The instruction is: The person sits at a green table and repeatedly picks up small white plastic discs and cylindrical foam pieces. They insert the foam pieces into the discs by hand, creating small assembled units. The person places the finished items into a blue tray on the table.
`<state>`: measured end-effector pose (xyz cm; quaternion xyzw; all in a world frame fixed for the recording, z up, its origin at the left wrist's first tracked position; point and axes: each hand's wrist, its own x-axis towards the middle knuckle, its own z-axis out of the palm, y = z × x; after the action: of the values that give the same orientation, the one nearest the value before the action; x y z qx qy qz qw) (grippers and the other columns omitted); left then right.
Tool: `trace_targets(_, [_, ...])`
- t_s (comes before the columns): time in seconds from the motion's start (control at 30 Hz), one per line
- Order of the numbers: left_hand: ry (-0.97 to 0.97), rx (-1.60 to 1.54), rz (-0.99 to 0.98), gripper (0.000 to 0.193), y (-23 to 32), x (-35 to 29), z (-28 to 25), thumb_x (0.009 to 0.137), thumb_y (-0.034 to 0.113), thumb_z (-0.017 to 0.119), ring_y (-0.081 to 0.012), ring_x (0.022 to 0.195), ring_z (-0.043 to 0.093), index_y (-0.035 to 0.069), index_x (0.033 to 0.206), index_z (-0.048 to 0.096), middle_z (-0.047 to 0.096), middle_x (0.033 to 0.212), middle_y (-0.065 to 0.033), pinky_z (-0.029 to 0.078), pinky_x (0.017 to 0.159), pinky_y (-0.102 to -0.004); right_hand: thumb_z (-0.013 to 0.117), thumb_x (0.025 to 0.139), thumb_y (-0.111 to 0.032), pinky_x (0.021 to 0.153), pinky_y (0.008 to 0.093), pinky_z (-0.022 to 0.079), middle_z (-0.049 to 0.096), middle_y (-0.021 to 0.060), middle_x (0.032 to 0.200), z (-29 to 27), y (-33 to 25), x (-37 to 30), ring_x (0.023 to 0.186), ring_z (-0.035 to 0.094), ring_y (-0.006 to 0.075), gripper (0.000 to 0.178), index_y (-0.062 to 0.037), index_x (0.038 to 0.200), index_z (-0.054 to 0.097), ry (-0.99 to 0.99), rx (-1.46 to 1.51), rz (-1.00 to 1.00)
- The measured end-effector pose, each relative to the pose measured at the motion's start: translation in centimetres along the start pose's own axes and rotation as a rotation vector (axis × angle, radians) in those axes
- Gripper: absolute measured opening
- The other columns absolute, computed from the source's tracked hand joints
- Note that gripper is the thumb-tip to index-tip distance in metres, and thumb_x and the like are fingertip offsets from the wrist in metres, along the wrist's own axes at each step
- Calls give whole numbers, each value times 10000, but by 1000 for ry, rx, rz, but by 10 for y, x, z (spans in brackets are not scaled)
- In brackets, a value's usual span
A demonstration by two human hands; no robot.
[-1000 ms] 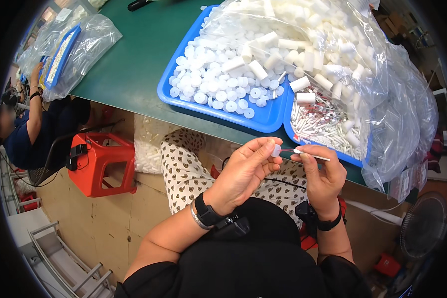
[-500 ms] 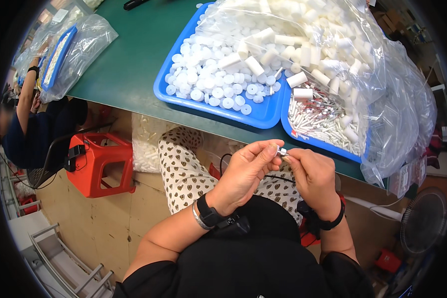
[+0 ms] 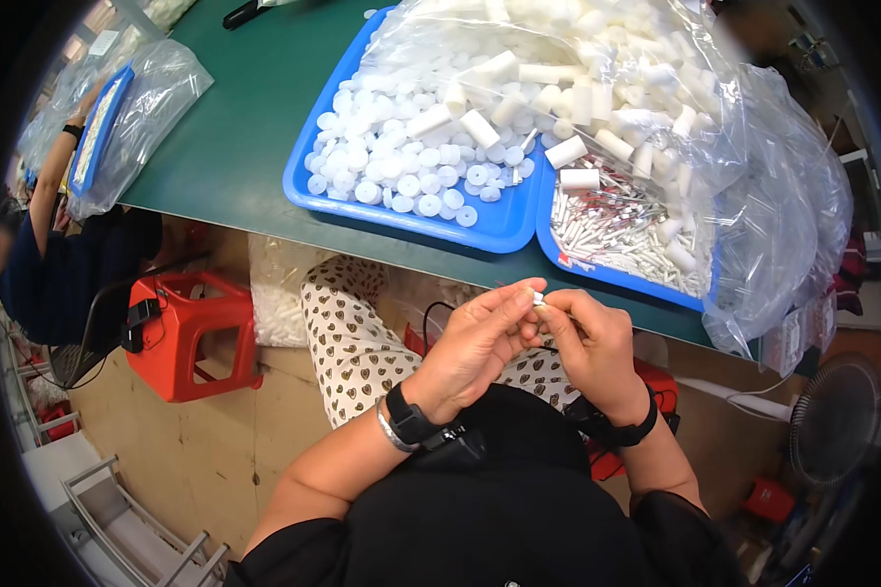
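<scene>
In front of my body, just off the table's near edge, my left hand pinches a small white part between thumb and fingertips. My right hand meets it from the other side, its thumb and index finger closed on the same part. Most of the part is hidden by the fingertips, so its exact kind does not show. Beyond my hands, a blue tray holds many thin white pieces with red wires. To its left, another blue tray carries translucent white discs.
A clear plastic bag of white foam-like cylinders lies over both trays on the green table. At left are a red stool and a co-worker's arm by a blue tray. A fan stands at right.
My hands have drawn closer together around the small white part, and my right fingers now cover more of it. The whole view has shifted slightly.
</scene>
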<state>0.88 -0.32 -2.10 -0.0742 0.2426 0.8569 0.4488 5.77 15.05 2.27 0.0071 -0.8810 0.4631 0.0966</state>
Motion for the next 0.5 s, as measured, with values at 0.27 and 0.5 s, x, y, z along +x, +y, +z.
trace_targets(0.27, [55, 21, 18, 356, 11, -6, -3, 1013, 301, 574, -72, 783, 569, 10, 1217, 597, 590, 859, 12, 510, 756, -250, 663, 904, -90, 649, 380, 517, 692, 132, 848, -60, 10, 20, 714, 668, 305, 103, -17, 974, 685, 165, -528, -96])
trace_targets(0.5, [52, 7, 15, 317, 12, -9, 1, 1028, 248, 542, -143, 920, 667, -8, 1214, 568, 650, 912, -45, 572, 854, -303, 610, 803, -10, 744, 401, 495, 642, 108, 944, -86, 35, 38, 851, 611, 300, 105, -25, 905, 629, -18, -929, -220])
